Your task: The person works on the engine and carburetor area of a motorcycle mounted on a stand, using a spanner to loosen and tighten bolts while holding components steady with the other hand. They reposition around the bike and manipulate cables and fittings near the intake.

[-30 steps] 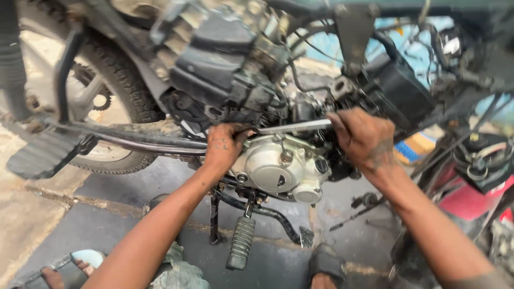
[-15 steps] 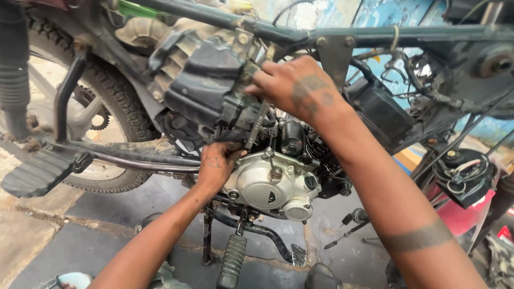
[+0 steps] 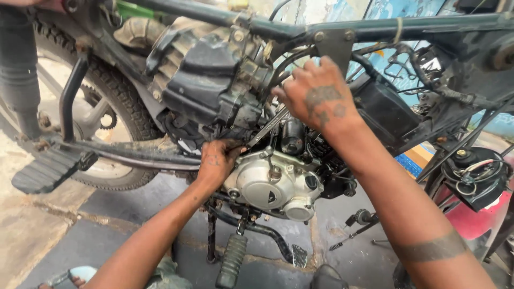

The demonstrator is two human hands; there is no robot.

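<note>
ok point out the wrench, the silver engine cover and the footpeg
wrench [image 3: 266, 128]: head view, on the middle of its metal shaft.
silver engine cover [image 3: 267, 182]: head view, on its rounded face.
footpeg [image 3: 232, 260]: head view, on the ribbed rubber.

Daylight is falling on a dark grey concrete floor, cracked and paler at the left; a blue painted wall is standing behind.
</note>
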